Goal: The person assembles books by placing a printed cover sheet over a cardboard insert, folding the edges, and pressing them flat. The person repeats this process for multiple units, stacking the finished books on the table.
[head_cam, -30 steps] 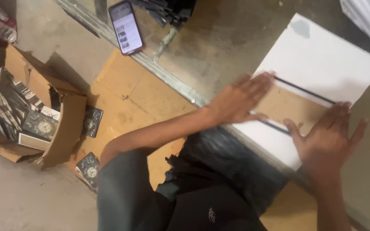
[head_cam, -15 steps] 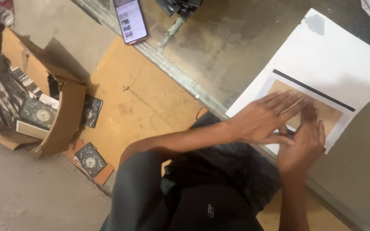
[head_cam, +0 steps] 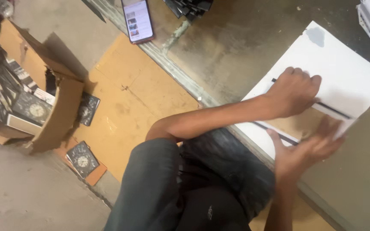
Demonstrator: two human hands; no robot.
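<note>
Your left hand [head_cam: 294, 92] presses flat, knuckles bent, on the white sheet [head_cam: 343, 68] lying on the floor; your right hand [head_cam: 307, 152], fingers spread, blurs at its near edge. It looks light and bendy: hold it by the edges.

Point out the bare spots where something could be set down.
Free: orange board between carton and metal strip; grey surface between phone and white sheet. Crowded: the sheet, under left hand and right hand.
</note>
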